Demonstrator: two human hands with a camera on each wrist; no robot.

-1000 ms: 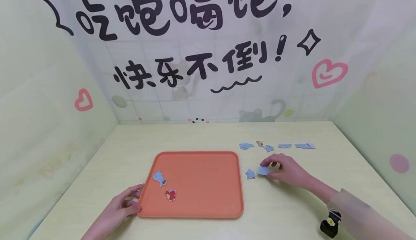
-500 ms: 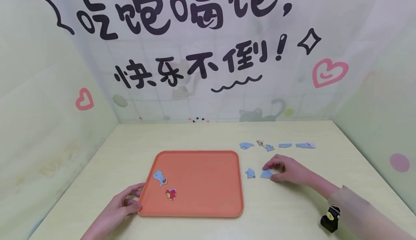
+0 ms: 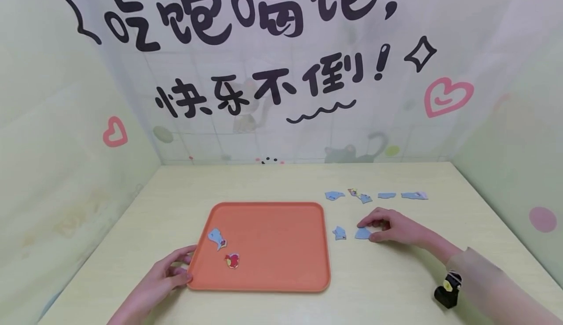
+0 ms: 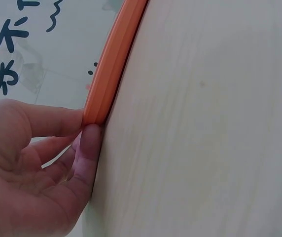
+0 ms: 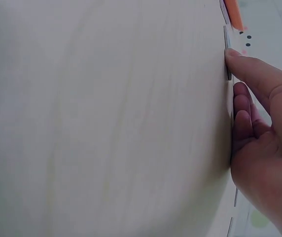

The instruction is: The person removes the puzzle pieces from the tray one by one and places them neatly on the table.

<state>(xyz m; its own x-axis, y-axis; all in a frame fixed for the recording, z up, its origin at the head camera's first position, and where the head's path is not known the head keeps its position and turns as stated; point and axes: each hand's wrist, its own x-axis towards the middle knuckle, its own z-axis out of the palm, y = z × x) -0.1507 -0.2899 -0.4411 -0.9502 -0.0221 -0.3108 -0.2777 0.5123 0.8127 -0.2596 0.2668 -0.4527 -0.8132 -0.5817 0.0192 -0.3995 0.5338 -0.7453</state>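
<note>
An orange tray (image 3: 281, 251) lies on the table, carrying a blue puzzle piece (image 3: 216, 237) and a red one (image 3: 232, 261) in its left part. My left hand (image 3: 162, 276) holds the tray's near left corner; in the left wrist view thumb and forefinger meet the orange rim (image 4: 112, 64). To the right of the tray, my right hand (image 3: 396, 227) has thumb and fingertips on the edges of a plain light-blue puzzle piece (image 3: 362, 234) on the table. The right wrist view shows that piece edge-on, with the thumb (image 5: 234, 53) against it. Between it and the tray lies another small blue piece (image 3: 339, 233).
Several more puzzle pieces form a row behind the right hand, among them a long blue one (image 3: 414, 195) and a blue one (image 3: 335, 195) near the tray's far corner. A printed cloth wall (image 3: 281, 144) closes off the table's back. A black item (image 3: 447, 293) hangs at the right sleeve.
My right hand has slid slightly right with the light-blue puzzle piece, widening its gap from the small blue piece. My left hand stays at the tray corner.
</note>
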